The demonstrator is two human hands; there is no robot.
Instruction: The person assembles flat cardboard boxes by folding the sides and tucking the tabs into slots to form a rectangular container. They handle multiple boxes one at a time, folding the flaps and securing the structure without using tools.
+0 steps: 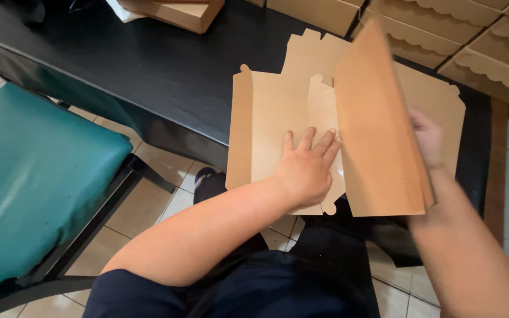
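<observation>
The left hand (305,171) presses flat, fingers spread, on the unfolded cardboard box (272,129); the right hand (426,138) grips its raised flap (378,129) over the worktop (148,65).

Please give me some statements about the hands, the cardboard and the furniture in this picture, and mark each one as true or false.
1. The left hand lies flat, palm down, on the unfolded brown cardboard box blank. True.
2. The right hand lifts a large panel of the blank so that it stands up. True.
3. The table is white. False: it is black.
4. The chair seat to the left is teal. True.
5. Finished boxes with scalloped edges stand on the floor. False: they are stacked at the far right of the table.
</observation>
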